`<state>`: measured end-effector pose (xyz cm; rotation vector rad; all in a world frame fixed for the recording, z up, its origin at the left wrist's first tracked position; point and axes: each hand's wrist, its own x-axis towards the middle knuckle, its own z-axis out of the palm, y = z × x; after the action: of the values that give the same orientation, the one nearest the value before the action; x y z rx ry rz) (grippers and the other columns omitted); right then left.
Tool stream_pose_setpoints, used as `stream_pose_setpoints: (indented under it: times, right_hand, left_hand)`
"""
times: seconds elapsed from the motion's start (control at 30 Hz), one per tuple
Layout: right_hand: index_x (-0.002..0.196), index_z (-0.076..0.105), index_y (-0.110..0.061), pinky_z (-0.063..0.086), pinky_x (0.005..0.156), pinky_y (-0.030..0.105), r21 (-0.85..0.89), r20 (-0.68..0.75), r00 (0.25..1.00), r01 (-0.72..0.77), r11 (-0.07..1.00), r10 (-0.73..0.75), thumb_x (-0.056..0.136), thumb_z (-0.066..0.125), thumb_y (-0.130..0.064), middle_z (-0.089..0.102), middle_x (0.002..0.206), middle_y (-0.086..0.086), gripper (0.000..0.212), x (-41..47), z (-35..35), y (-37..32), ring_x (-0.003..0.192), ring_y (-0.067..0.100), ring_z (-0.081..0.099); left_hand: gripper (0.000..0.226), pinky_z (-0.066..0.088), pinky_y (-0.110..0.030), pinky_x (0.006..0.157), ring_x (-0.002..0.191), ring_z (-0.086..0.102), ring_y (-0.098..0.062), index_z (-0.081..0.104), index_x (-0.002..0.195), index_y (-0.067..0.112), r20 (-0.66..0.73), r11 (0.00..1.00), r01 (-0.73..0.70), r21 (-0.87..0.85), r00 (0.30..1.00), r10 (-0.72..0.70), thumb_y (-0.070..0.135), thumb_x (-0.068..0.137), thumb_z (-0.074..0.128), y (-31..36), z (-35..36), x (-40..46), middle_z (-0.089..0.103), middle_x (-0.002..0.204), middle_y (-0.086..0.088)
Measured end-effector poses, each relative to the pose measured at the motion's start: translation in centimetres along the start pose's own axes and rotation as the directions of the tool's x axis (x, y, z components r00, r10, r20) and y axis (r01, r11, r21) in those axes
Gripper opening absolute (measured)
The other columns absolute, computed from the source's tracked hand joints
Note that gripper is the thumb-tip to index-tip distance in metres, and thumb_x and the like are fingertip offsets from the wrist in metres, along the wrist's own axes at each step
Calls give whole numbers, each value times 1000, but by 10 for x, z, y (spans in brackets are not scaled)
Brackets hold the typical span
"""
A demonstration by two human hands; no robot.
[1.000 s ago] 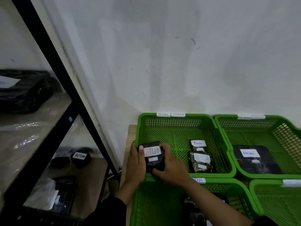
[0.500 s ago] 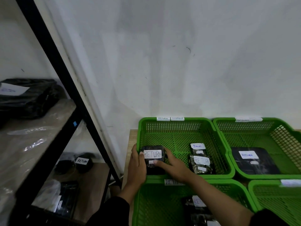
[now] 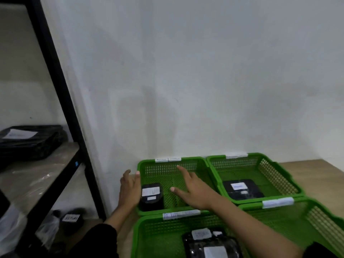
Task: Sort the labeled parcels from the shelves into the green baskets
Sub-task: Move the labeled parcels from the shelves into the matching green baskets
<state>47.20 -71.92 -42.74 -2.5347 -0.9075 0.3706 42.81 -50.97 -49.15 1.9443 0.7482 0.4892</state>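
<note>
A small black parcel (image 3: 151, 196) lies in the far-left green basket (image 3: 186, 161). The left hand (image 3: 130, 189), fingers straight, rests beside it. The right hand (image 3: 193, 189) hovers with fingers spread, grasping nothing.

A wooden table (image 3: 314, 171) carries four green baskets (image 3: 260, 159) packed together against its back edge. Beside it, the shelf (image 3: 37, 175) holds a black parcel (image 3: 28, 144).

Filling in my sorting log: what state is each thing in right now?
Left hand: open, beside the small parcel.
Right hand: open, fingers spread above the basket.
Small parcel: released, standing in the far left basket.
Flat parcel: lying in the far right basket.
Shelf parcel: unsorted.
</note>
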Motion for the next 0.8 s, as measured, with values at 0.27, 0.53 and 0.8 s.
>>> stream_pose_setpoints:
  times: [0.27, 0.53, 0.8]
  right_hand:
    - [145, 12, -33, 41, 102, 42, -80, -318, 939, 113, 990, -133, 92, 46, -52, 43, 138, 13, 65, -103, -60, -61, 124, 27, 47]
    - [141, 23, -32, 42, 97, 36, -100, -404, 879, 233, 967, -253, 92, 47, -49, 47, 133, 7, 57, -202, -64, -150, 120, 21, 48]
    - [138, 26, -34, 41, 97, 32, -165, -335, 873, 316, 934, -355, 91, 47, -50, 47, 132, 3, 54, -265, -22, -252, 119, 19, 48]
  left_hand:
    - [40, 41, -20, 66, 89, 57, -19, 41, 127, 12, -3, 919, -373, -128, 927, 376, 18, 91, 56, 100, -60, -74, 53, 115, -4]
    - [29, 45, -20, 68, 85, 62, -15, 47, 113, 21, -54, 851, -491, -187, 870, 490, 16, 88, 59, 115, -160, -178, 61, 100, 3]
    - [26, 46, -18, 69, 75, 60, -12, 49, 108, 22, -99, 845, -491, -212, 871, 481, 14, 86, 60, 91, -269, -252, 61, 95, 0]
